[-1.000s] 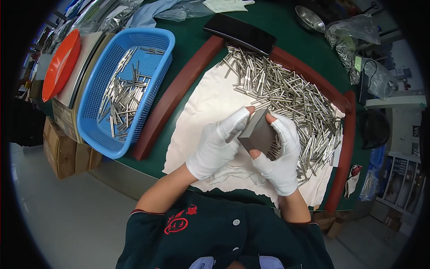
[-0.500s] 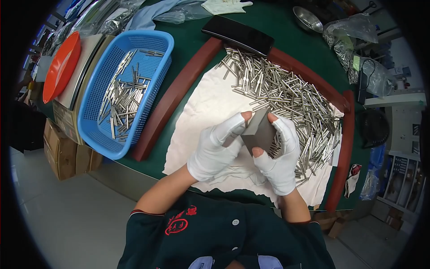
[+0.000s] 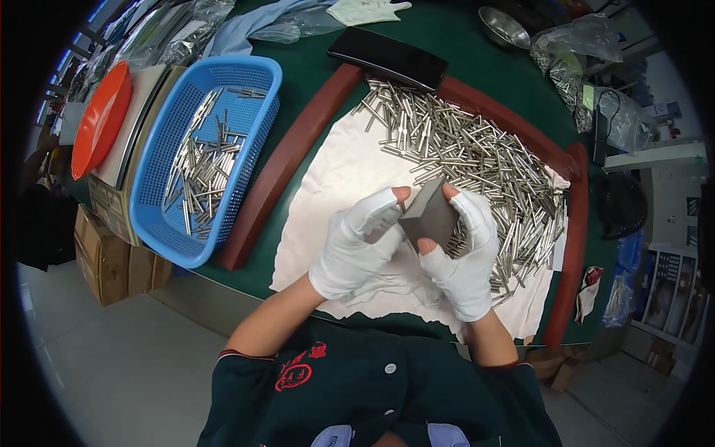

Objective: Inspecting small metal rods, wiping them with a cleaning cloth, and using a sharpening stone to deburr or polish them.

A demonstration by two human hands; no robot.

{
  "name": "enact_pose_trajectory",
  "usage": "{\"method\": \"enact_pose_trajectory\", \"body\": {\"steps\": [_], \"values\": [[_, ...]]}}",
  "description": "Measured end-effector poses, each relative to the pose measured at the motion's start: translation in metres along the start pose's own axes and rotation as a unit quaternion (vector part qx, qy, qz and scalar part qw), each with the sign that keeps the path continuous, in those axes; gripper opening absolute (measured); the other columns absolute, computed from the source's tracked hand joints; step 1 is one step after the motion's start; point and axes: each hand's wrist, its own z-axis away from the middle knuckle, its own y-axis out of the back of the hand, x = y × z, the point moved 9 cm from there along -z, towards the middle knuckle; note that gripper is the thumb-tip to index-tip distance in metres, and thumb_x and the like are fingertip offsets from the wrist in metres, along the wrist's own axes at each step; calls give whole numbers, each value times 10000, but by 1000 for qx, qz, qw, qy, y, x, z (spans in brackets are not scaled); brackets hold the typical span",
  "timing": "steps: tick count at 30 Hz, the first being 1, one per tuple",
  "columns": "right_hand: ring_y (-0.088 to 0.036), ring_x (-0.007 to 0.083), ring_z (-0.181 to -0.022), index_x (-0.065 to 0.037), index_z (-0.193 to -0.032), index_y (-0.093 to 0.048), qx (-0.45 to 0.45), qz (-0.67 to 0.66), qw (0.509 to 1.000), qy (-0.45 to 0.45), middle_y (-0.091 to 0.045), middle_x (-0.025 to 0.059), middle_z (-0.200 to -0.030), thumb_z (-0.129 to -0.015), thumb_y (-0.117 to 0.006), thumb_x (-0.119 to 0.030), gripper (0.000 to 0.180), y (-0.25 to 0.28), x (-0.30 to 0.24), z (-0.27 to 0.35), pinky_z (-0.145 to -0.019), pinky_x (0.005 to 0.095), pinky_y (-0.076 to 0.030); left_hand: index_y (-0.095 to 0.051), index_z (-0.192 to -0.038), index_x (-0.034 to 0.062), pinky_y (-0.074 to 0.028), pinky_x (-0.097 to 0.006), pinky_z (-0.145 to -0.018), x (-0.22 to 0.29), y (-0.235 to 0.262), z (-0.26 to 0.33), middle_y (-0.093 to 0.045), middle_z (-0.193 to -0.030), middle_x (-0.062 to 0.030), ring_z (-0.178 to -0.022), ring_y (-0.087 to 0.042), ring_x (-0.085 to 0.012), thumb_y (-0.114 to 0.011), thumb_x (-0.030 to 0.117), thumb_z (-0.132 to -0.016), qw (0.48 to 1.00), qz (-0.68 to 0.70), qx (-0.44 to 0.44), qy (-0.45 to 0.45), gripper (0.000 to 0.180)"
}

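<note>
A dark grey rectangular block (image 3: 437, 217) is tilted above the cloth, gripped between the thumb and fingers of my right hand (image 3: 469, 261). My left hand (image 3: 356, 246) is beside the block's left side, its thumb stretched out and a gap between thumb and fingers. Nothing shows in that gap, though some left fingertips are hidden. Both hands wear white gloves with bare fingertips. Just beyond and to the right, a large heap of thin shiny metal pins (image 3: 484, 164) covers part of a pale cloth (image 3: 320, 194). Some pins are partly hidden behind the block and right hand.
A blue perforated basket (image 3: 141, 201) at left holds more metal pins. Dark red bars (image 3: 294, 164) border the cloth on the green table (image 3: 298, 74). A black phone-like slab (image 3: 387, 58) rests at the back bar. An orange dish (image 3: 102, 119), metal bowl (image 3: 504, 27) and plastic bags (image 3: 581, 41) stand around.
My left thumb has drawn slightly away from the block, opening a small gap. The block stays in my right hand, tilted a little differently. The whole view has shifted slightly.
</note>
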Motion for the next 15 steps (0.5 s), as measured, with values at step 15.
{"method": "enact_pose_trajectory", "body": {"steps": [15], "values": [[-565, 249, -938, 17, -1152, -579, 43, -10, 997, -60, -556, 135, -1067, -638, -780, -156, 579, 10, 13, -4, -824, 332, -470, -414, -1342, 33, -534, -261, -738, 3, 3, -5, -640, -885, -86, -811, -649, -145, -606, -107, -815, 998, 12, 10, 68, 578]]}}
